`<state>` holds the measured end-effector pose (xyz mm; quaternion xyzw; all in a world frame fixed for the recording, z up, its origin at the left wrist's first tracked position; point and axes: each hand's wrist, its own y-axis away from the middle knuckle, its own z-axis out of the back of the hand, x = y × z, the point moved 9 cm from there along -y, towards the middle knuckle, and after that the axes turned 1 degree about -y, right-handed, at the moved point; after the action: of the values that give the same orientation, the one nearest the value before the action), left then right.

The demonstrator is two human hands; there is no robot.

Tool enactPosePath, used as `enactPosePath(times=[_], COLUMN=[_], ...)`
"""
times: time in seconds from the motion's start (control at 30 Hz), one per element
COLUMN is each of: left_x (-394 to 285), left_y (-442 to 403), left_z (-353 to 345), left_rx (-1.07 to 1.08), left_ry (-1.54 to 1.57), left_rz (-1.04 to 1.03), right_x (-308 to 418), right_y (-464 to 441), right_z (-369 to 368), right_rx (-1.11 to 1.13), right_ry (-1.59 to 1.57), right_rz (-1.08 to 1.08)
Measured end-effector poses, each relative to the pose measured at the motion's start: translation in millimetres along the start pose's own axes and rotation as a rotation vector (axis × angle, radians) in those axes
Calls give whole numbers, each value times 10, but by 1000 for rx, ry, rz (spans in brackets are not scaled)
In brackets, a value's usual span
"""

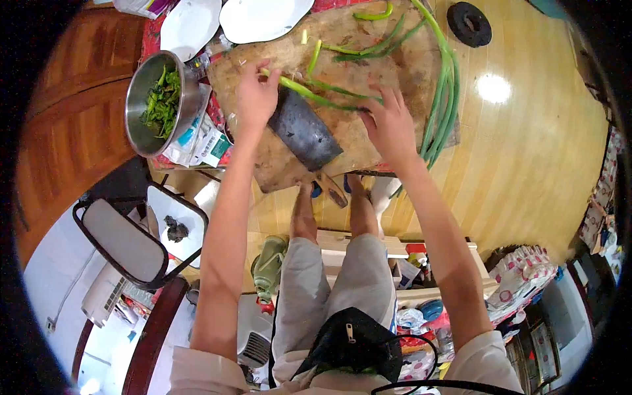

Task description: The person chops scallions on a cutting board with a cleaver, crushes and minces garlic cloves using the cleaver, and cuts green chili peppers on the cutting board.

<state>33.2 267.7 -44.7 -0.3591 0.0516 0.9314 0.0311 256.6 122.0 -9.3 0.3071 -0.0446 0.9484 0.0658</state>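
A green onion (313, 97) stretches between my two hands over a worn wooden cutting board (276, 170). The fingers of my left hand (257, 99) are closed at its pale end. My right hand (393, 125) pinches its dark green leaves. Beneath the onion, a cleaver (306, 131) lies flat with its blade on the board and its wooden handle (332, 191) past the near edge. Long green onions (447, 85) hang along the board's right side. Shorter pieces, including a curved green stalk (374, 14), lie toward the back.
At the left stands a metal bowl (133, 108) with leafy greens (161, 105). White dishes (260, 20) sit behind the board. Plastic packets (209, 146) lie beside the bowl. A dark ring-shaped object (469, 24) is at the back right; a folding chair (125, 240) stands lower left.
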Motion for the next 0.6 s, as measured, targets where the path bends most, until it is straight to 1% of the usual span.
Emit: enactPosePath(times=[0.03, 0.07, 0.1, 0.13, 0.17, 0.23, 0.27, 0.33, 0.37, 0.4, 0.43, 0.47, 0.53, 0.57, 0.6], left_x=[-60, -129, -325, -507, -550, -877, -934, -1234, -1237, -1202, -1200, -1233, -1154, -1256, -1252], left_y=[-14, -9, 25, 97, 140, 414, 468, 838, 854, 882, 912, 939, 1015, 1063, 1110], left_z=[-1, 36, 34, -17, -48, -295, -344, -486, -469, -520, -546, -500, -516, -352, -304], left_rx=[64, 68, 68, 65, 65, 248, 245, 354, 353, 445, 536, 535, 824, 665, 660], left_ry=[-55, -59, -269, -476, -476, -270, -267, -273, -273, -279, -285, -285, -432, -300, -307], left_rz=[-5, -8, -181, -354, -352, -663, -661, -1040, -1032, -1004, -977, -972, -767, -886, -883], right_x=[-36, -61, -99, -108, -114, -99, -73, 41, 137, 195, 213, 224, 307, 328, 337], right_y=[-82, -145, -181, -204, -202, -160, -139, -98, -54, -10, 31, 67, 102, 106, 112], right_z=[-84, -150, -204, -290, -361, -364, -355, -255, -179, -87, -7, 66, 268, 308, 328], right_rx=[6, 11, 9, 62, 115, 121, 122, 122, 122, 129, 178, 225, 240, 251, 249], right_ry=[58, 116, 111, 146, 184, 155, 128, 96, 63, 61, 25, -11, 1, 12, 7], right_rz=[8, 19, 16, 50, 85, 125, 164, 214, 259, 263, 214, 165, 169, 170, 177])
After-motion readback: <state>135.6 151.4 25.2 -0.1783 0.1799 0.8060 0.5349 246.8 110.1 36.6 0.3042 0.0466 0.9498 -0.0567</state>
